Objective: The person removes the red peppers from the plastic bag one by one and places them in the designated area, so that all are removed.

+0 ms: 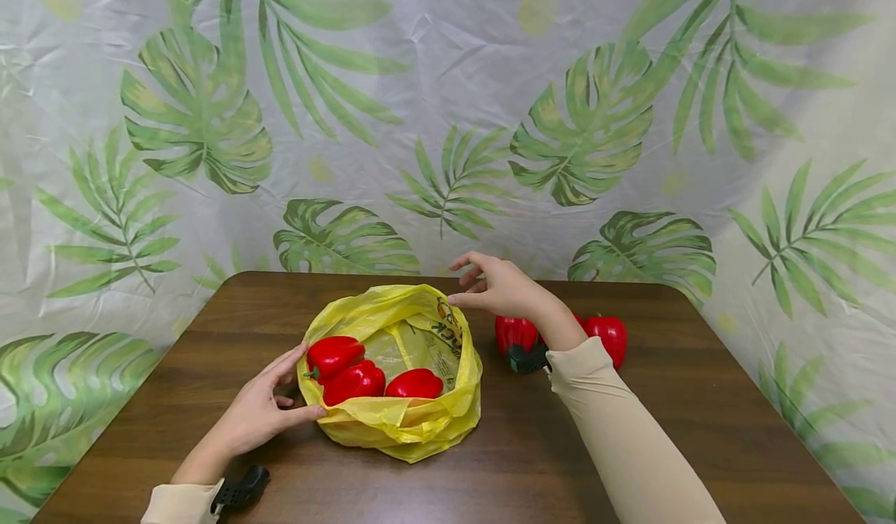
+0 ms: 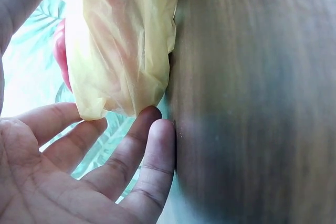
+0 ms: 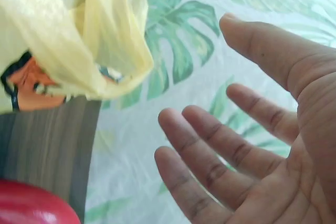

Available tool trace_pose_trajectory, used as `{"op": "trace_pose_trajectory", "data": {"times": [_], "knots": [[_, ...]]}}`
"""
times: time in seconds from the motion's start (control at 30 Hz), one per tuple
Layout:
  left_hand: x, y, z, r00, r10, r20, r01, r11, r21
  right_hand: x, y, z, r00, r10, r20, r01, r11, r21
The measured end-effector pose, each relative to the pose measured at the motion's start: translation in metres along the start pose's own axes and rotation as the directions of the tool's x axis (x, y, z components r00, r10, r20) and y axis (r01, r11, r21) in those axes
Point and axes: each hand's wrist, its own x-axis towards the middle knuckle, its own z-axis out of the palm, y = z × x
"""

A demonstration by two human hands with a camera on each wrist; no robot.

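Observation:
A yellow plastic bag (image 1: 448,423) stands on the table with its mouth spread wide. Three shiny red bell peppers lie inside: one pepper (image 1: 336,354) at the left with a green stem, a second pepper (image 1: 355,382) against it, and a third pepper (image 1: 414,383) nearer the front. My left hand (image 1: 257,411) rests at the bag's left side, its fingertips touching the yellow plastic in the left wrist view. Over the bag's back right rim is my right hand (image 1: 507,284). Its palm is bare and its fingers are spread apart in the right wrist view.
More red bell peppers (image 1: 607,339) sit right of the bag, partly hidden behind my right wrist and forearm. The brown wooden table (image 1: 665,399) ends at the back before a leaf-patterned cloth (image 1: 462,81). Each wrist wears a black band.

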Motion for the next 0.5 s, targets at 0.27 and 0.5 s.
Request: {"op": "trace_pose_trajectory", "data": {"times": [0.27, 0.5], "knots": [[-0.001, 0.001, 0.000, 1.000, 0.003, 0.000, -0.003, 1.000, -0.003, 0.022, -0.010, 0.019, 0.993, -0.064, 0.101, 0.055, 0.994, 0.095], [-0.001, 0.002, -0.001, 1.000, -0.005, 0.001, 0.005, 1.000, -0.001, 0.039, -0.021, 0.038, 0.981, -0.110, 0.159, 0.091, 0.988, 0.124]]}}
